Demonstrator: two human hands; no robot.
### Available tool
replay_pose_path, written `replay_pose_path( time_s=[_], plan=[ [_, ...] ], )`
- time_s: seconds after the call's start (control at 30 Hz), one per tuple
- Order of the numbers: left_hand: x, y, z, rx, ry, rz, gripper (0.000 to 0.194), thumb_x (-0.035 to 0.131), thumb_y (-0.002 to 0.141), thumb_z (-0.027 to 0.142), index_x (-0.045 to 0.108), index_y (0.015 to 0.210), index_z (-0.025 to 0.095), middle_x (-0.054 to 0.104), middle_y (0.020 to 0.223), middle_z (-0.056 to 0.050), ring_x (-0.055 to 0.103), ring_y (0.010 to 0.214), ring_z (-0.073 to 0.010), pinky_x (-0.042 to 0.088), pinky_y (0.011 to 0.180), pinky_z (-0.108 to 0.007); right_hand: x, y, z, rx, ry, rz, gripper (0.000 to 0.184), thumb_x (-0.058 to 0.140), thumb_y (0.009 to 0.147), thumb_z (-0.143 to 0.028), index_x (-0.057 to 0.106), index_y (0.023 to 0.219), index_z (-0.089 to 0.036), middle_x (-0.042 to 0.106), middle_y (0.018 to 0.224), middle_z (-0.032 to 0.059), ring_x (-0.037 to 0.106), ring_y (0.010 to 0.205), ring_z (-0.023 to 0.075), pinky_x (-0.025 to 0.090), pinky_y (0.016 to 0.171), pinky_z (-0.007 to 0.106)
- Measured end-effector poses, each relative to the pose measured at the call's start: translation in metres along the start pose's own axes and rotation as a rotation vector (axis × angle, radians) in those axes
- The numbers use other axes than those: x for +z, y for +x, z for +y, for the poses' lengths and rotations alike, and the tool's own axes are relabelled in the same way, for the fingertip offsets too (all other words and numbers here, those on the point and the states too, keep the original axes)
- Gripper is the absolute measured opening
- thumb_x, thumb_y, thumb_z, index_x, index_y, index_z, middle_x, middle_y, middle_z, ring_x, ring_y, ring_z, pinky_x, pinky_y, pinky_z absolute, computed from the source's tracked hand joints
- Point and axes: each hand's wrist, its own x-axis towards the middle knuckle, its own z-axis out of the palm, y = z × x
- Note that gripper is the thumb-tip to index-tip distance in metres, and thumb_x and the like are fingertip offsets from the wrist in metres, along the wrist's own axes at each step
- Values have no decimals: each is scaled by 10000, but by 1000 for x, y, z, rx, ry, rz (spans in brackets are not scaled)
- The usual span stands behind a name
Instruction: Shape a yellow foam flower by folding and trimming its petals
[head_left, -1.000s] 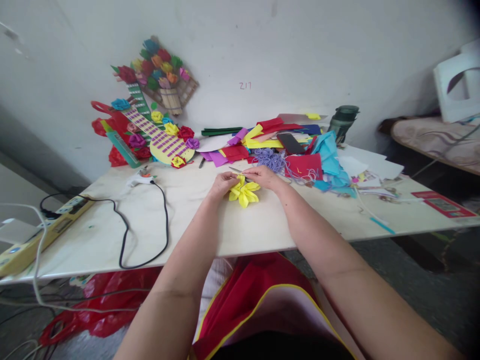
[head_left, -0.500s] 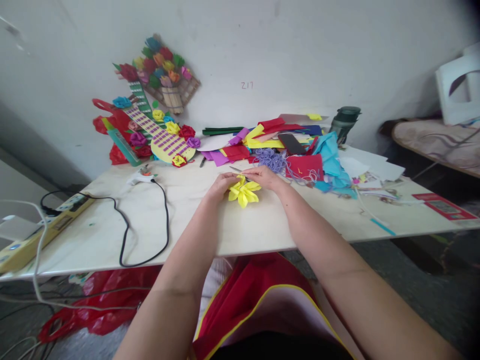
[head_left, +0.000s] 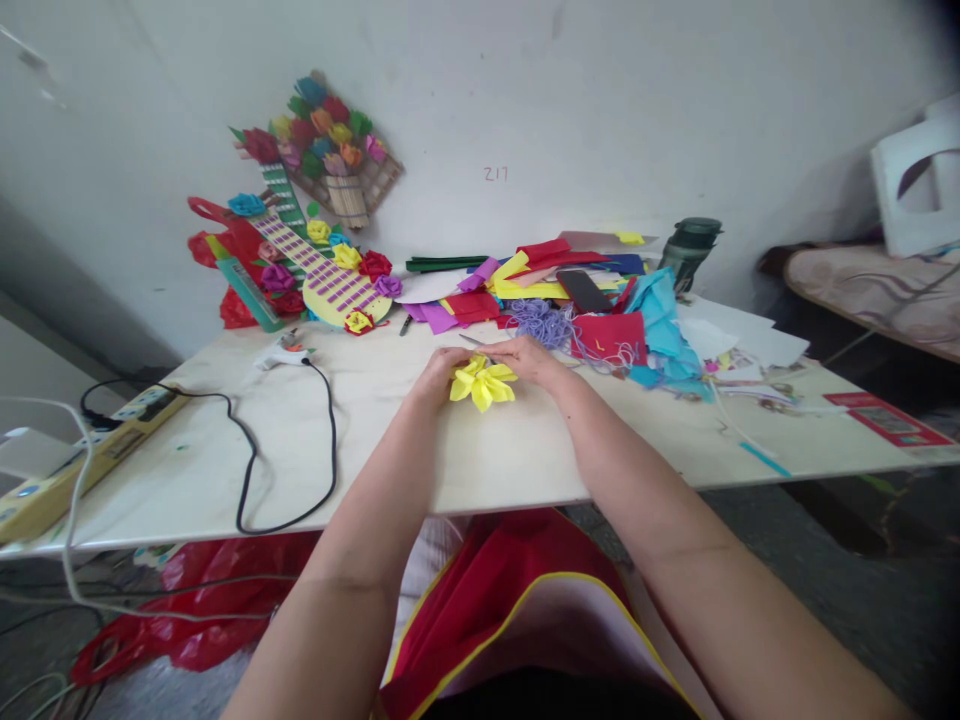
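Observation:
A yellow paper flower (head_left: 484, 386) with several pointed petals faces me over the near middle of the table. My left hand (head_left: 441, 372) is closed on its left side, the fingertips partly behind the petals. From the right, my right hand (head_left: 527, 358) reaches in, its fingers pinched together at the back of the flower. What lies under those fingertips is hidden. A thin pointed metal tip (head_left: 470, 340) shows just beyond the right fingers; I cannot tell whether it is held or lies on the table.
Coloured paper (head_left: 474, 306), purple yarn (head_left: 541, 322), a phone (head_left: 583, 292) and a dark bottle (head_left: 691, 250) lie or stand along the back. At left are a glue gun (head_left: 280, 354) with a looping black cord, a power strip (head_left: 97, 455) and a flower-trimmed paper guitar (head_left: 341, 292).
The flower has shifted slightly left and tilted between my hands. My right hand has moved a little left and its fingers now lie flatter behind the petals.

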Motion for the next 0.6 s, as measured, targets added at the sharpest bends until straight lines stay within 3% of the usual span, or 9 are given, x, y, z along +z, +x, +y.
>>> replay_pose_path(
  time_s=[0.33,0.6],
  plan=[
    [0,-1,0,46,47,36,118,630,606,208,568,528,143,559,499,1,511,466,-122,415,510,-258,-1,1,-4,-25,-113,-8,333,565,868,-193,698,1158,-289,706,1170,32,688,1053,191,506,937,292],
    [-2,0,-2,51,61,26,115,654,575,226,589,539,137,561,495,7,511,466,-121,409,501,-254,-3,-1,-5,-31,-115,1,324,568,867,-214,707,1141,-317,719,1155,7,694,1020,186,511,903,280]
  ],
)
